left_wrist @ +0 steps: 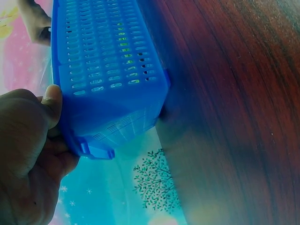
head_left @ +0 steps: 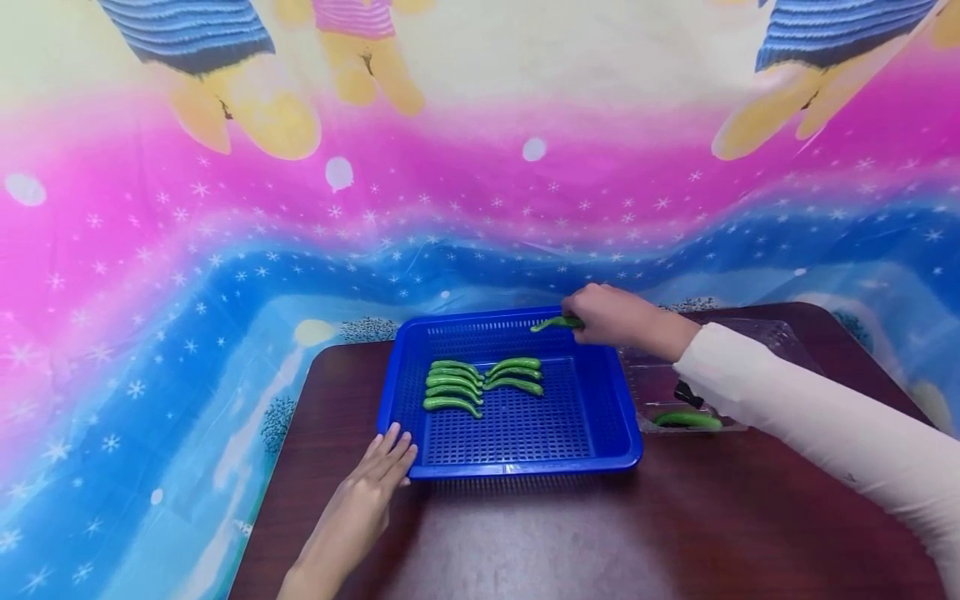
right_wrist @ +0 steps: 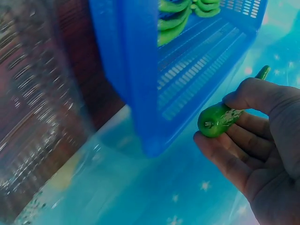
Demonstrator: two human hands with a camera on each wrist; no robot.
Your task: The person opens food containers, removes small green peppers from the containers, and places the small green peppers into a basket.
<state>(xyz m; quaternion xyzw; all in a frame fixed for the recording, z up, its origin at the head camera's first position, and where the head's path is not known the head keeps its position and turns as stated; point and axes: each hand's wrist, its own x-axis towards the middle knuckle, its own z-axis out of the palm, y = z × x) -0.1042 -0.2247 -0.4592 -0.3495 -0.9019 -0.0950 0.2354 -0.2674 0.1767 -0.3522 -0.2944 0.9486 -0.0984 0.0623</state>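
A blue perforated plastic basket (head_left: 517, 469) stands on the table. My left hand (head_left: 367, 483) holds its near left corner, with the thumb (left_wrist: 54, 101) against the rim in the left wrist view. Above the far right part of the basket, my right hand (head_left: 611, 315) pinches a curved green vegetable (right_wrist: 216, 123), thick at one end and thin at the other, between thumb and fingers. Inside the basket, similar vegetables lie in two columns: several in the left column (head_left: 452, 392), and 3 in the right column (head_left: 516, 382), thin ends meeting in the middle.
A clear plastic tray (head_left: 647, 392) stands right of the basket, partly hidden by the right forearm. Another green vegetable (head_left: 686, 419) lies in it. The dark brown table (head_left: 525, 542) has rounded far corners, and a patterned cloth (head_left: 450, 167) hangs behind it.
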